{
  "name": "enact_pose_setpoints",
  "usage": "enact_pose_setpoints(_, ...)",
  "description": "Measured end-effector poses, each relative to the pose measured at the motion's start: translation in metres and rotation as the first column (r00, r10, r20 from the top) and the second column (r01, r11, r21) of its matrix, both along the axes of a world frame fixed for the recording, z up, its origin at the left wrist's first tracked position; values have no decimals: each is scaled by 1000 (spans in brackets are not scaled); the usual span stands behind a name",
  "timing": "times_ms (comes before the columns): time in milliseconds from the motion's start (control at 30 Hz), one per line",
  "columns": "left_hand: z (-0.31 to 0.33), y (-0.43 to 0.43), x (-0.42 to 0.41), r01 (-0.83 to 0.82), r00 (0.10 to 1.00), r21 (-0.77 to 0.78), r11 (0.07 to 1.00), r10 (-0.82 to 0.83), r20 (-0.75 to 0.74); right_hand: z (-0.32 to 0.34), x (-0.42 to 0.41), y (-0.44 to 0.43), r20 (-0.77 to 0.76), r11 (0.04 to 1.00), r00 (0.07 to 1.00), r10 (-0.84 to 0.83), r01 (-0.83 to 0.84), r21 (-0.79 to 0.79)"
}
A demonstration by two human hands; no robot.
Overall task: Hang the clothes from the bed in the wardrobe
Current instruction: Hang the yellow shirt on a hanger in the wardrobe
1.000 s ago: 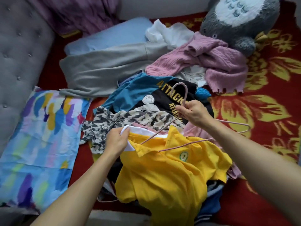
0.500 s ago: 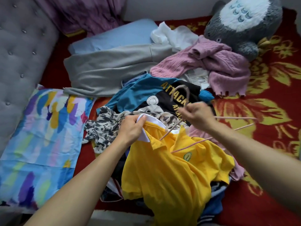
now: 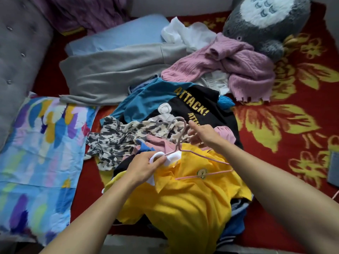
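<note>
Matt yellow cloth shirt point(image 3: 190, 202); smooth pink hanger point(image 3: 202, 158); ribbed knit sweater point(image 3: 238, 70)

Bare left hand point(image 3: 145, 168) and right hand point(image 3: 203, 136), bare forearms point(image 3: 95, 208), slim fingers point(image 3: 159, 160).

Polo shirt point(image 3: 192, 198) tops the near pile on the bed point(image 3: 275, 125), with the hanger point(image 3: 205, 157) across its collar. Printed tee point(image 3: 183, 107) lies just behind. Trousers point(image 3: 110, 76) are back left, and the sweater point(image 3: 238, 70) is back right against the plush toy point(image 3: 266, 24). Pillow point(image 3: 42, 153) sits far left.
</note>
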State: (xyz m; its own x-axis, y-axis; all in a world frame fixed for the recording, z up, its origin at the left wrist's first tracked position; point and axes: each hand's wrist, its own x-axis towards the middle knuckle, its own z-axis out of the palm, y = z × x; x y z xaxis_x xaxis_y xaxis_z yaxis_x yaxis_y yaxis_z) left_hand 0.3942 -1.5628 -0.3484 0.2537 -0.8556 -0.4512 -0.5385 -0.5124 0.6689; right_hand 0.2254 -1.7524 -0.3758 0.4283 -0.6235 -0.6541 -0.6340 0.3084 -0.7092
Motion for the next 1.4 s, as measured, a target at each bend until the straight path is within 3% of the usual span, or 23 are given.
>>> enact_pose_setpoints(67,0,8,-3,53,997,-28,998,-51,59,-15,-5,-10,-197,977,962,191,-206,-59)
enact_pose_setpoints(167,0,19,-3,10,998,-161,987,1,70,-32,7,4,-355,834,768,533,-548,68)
enact_pose_setpoints(200,0,22,-2,0,996,-204,979,19,90,-37,9,11,-407,797,712,572,-600,72)
enact_pose_setpoints(267,0,27,1,22,986,-254,967,22,166,-49,4,19,-498,791,693,522,-611,-21)
enact_pose_setpoints(367,-1,35,7,7,963,-299,954,74,259,-47,-30,8,-486,903,813,320,-417,-104)
enact_pose_setpoints(467,-7,39,12,-56,954,-300,952,140,267,-27,-78,-8,-345,982,930,124,-166,-94)
enact_pose_setpoints(533,-9,37,11,-61,956,-277,959,136,261,-15,-102,-12,-231,998,972,33,-45,-46)
enact_pose_setpoints(600,-8,30,7,-30,959,-230,973,93,267,-7,-116,-12,-131,983,981,-140,153,97)
enact_pose_setpoints(667,-7,21,3,17,958,-191,982,39,286,-3,-120,-7,-103,931,940,-326,338,138)
enact_pose_setpoints(767,-7,10,1,17,962,-173,985,31,272,-5,-120,6,-74,889,892,-445,431,-151)
enact_pose_setpoints(833,-2,5,-1,37,968,-180,983,9,250,-7,-120,14,-66,833,849,-525,496,-247)
enact_pose_setpoints(967,16,-1,-3,200,972,-221,955,-164,170,-9,-121,2,-98,583,575,-812,809,-81)
enact_pose_setpoints(1100,29,-7,4,313,945,-131,941,-296,138,1,-117,-2,-114,505,506,-855,862,39)
enact_pose_setpoints(1200,28,-3,14,344,915,104,933,-358,184,15,-114,1,-42,527,545,-837,825,206)
enact_pose_setpoints(1267,29,3,19,333,905,195,922,-371,207,18,-116,2,-7,612,636,-771,745,267)
enact_pose_setpoints(1300,29,5,19,316,921,171,933,-345,181,17,-118,2,-5,667,690,-723,701,253)
enact_pose_setpoints(1400,38,5,10,240,968,-18,971,-238,78,22,-119,5,-56,849,849,-525,527,28)
